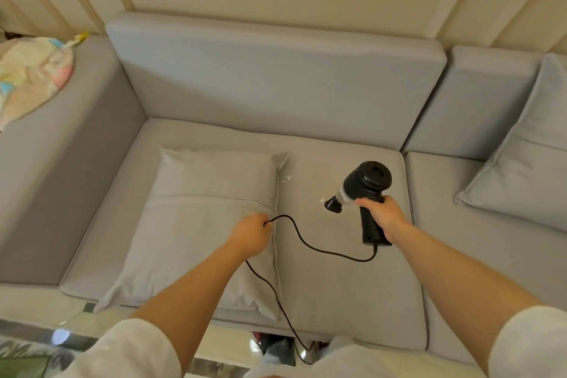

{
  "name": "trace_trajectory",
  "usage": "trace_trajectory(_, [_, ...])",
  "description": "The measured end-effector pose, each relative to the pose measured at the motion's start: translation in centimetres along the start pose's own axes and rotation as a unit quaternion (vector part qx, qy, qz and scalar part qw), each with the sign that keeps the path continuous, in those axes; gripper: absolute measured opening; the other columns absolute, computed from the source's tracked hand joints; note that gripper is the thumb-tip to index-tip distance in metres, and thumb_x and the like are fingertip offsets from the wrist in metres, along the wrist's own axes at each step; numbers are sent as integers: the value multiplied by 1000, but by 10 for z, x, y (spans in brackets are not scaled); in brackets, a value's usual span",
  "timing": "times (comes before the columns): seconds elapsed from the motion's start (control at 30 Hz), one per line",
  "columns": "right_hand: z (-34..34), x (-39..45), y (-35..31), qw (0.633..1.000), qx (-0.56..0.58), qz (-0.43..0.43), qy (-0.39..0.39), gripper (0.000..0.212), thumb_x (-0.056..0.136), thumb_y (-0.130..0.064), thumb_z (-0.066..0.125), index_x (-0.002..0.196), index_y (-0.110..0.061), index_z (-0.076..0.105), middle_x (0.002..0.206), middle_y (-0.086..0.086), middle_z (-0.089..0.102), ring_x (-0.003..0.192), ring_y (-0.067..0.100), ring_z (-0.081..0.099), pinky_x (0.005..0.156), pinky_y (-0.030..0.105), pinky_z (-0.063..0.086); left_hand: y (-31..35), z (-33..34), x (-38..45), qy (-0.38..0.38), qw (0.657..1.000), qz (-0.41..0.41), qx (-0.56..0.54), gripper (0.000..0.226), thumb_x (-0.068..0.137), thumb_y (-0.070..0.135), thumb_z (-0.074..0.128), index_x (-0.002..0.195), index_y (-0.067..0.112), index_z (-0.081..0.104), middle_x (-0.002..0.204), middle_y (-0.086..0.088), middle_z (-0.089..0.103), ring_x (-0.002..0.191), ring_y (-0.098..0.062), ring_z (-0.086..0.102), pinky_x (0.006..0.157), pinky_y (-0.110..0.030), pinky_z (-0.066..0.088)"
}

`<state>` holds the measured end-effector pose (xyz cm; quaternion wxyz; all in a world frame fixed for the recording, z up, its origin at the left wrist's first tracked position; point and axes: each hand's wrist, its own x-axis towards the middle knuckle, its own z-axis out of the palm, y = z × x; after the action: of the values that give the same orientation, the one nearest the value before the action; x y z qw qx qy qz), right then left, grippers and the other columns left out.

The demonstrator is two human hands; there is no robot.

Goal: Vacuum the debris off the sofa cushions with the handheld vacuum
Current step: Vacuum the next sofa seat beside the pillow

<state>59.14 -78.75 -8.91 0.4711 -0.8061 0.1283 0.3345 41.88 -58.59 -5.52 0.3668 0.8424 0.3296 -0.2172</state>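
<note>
1. Grey fabric covers the sofa (276, 77), and its seat cushion (346, 291) lies bare on the right half, giving room to sweep toward the back seam and the right edge.
2. Pillow (211, 218) lies flat on the cushion's left half, its right edge a wall the nozzle must work along.
3. Right hand (383, 218) is wrapped tight round the grip of the vacuum (365, 190), nozzle tilted down-left just above the fabric, likely aimed at the nearest fleck.
4. Left hand (250, 235) is closed, pinching the cord (310, 247) over the pillow's edge, probably to keep slack away from the nozzle; the cord then drops off the front edge.
5. Debris (287, 178), white specks, sits beside the pillow's top corner, with one speck at the nozzle and another near the back seam.
</note>
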Motion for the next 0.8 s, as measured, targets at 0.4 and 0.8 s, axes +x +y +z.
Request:
trace_trajectory(0.4, [17, 78, -18, 1000, -13, 18, -7, 52, 78, -33, 66, 118, -4, 48, 100, 15, 56, 89, 30, 56, 78, 41, 46, 7, 24, 33, 9, 994, -69, -85, 23, 99, 15, 34, 89, 4, 52, 71, -10, 51, 73, -24, 45, 62, -27, 34])
trace_trajectory(0.8, [21, 117, -8, 995, -37, 59, -67, 51, 79, -35, 66, 117, -7, 50, 100, 14, 57, 85, 29, 56, 73, 39, 45, 17, 48, 41, 29, 984, -134, -114, 24, 99, 19, 35, 93, 6, 54, 63, 1, 43, 54, -11, 39, 49, -23, 32])
